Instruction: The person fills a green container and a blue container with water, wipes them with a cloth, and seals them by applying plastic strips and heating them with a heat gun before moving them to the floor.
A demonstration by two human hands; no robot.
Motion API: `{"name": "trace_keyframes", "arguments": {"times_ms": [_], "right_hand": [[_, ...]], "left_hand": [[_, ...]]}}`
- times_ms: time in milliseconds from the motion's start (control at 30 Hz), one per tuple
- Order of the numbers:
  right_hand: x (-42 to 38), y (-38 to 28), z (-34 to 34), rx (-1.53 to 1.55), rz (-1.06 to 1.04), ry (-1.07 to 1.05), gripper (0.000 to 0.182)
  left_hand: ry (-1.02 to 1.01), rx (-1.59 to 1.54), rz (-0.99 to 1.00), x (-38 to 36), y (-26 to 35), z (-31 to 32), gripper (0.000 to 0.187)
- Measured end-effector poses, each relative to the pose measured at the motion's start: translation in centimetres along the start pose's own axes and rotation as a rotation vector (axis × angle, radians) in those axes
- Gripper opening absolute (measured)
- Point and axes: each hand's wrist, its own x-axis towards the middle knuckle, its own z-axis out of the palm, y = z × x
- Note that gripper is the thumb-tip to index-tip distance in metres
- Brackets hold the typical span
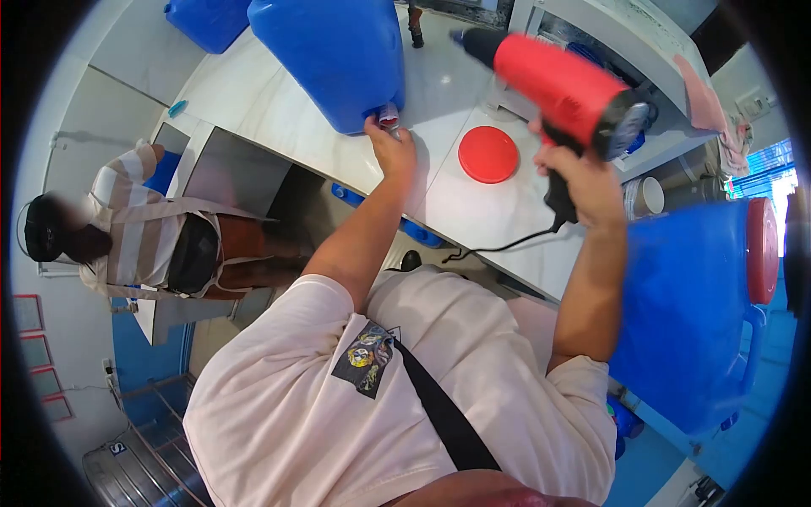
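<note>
My right hand [583, 182] grips the black handle of a red heat gun [553, 84], raised over the counter. Its black nozzle points toward the upper left, and a black cord hangs from the handle. At the lower end of a blue water jug [334, 55], the fingers of my left hand [393, 154] close around its small spout [388, 115], which has something clear and reddish on it. My fingers partly hide the spout. Between my hands, a round red lid [488, 155] lies flat on the white counter [448, 110].
A big blue jug with a red cap [762, 251] stands close to my right arm. Another blue container [207, 24] sits at the counter's far left. A person in a striped top [139, 211] stands to the left. White shelving [608, 38] rises behind the heat gun.
</note>
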Motion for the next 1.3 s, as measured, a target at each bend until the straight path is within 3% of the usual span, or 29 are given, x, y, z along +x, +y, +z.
{"name": "trace_keyframes", "arguments": {"times_ms": [100,167,367,633,933,1033,1100,1133,1200,1300], "right_hand": [[-0.1,4.6,1.3,-0.008,0.117,-0.046,0.037],[-0.2,6.6,2.8,-0.02,0.328,-0.091,0.032],[1.8,7.8,6.4,0.015,0.281,-0.083,0.029],[1.5,8.9,4.6,0.07,0.414,-0.122,0.033],[0.3,11.1,3.2,0.174,0.483,-0.119,0.034],[0.3,11.7,4.5,0.207,0.457,-0.129,0.036],[0.6,11.7,4.9,0.28,0.411,-0.133,0.044],[0.5,11.3,4.8,0.278,0.391,-0.133,0.044],[-0.6,10.4,4.8,0.471,0.319,-0.091,0.052],[-1.7,5.0,3.3,0.513,0.038,-0.133,0.063]], "left_hand": [[-0.05,0.062,0.008,0.5,0.4,-0.4,0.057],[-0.053,0.064,-0.017,0.7,0.6,-0.5,0.056],[-0.116,0.022,-0.012,0.9,-0.2,-0.8,0.056],[-0.187,-0.017,0.039,1.2,-1.0,-0.9,0.061],[-0.241,-0.242,0.007,1.8,-2.1,-1.2,0.049],[-0.263,-0.213,-0.011,2.0,-3.2,-1.2,0.048],[-0.319,-0.221,-0.209,2.7,-3.4,-1.2,0.049],[-0.317,-0.23,-0.191,3.1,-1.6,-1.4,0.049],[-0.237,-0.59,-0.563,2.6,2.0,-2.9,0.05],[-0.215,-0.395,-0.438,2.3,3.5,-6.3,0.043]]}}
